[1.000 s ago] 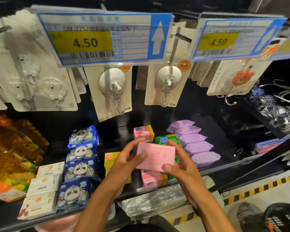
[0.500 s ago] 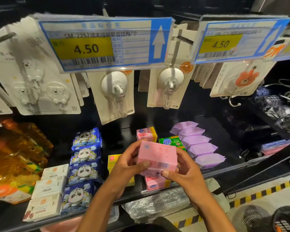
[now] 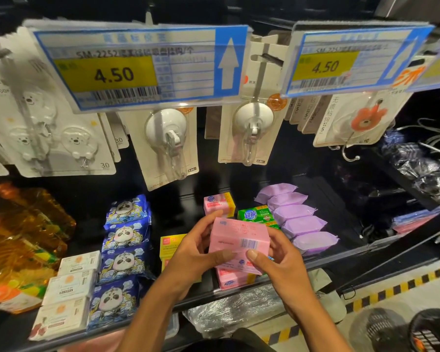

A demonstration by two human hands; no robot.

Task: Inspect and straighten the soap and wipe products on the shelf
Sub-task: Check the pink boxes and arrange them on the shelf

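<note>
Head view: pink soap box is off the shelf, held in both hands above the middle of the front edge, barcode face toward the camera. Left hand grips its left end, fingers clamped round it, thumb on the near face. Right hand grips the right end, thumb just below the barcode, fingers wrapped behind. A second pink soap pack lies at the front edge under it. Green soap sits just behind. Purple packs run in a row to the right, panda wipe packs to the left, and white boxes sit near the front-left corner.
</note>
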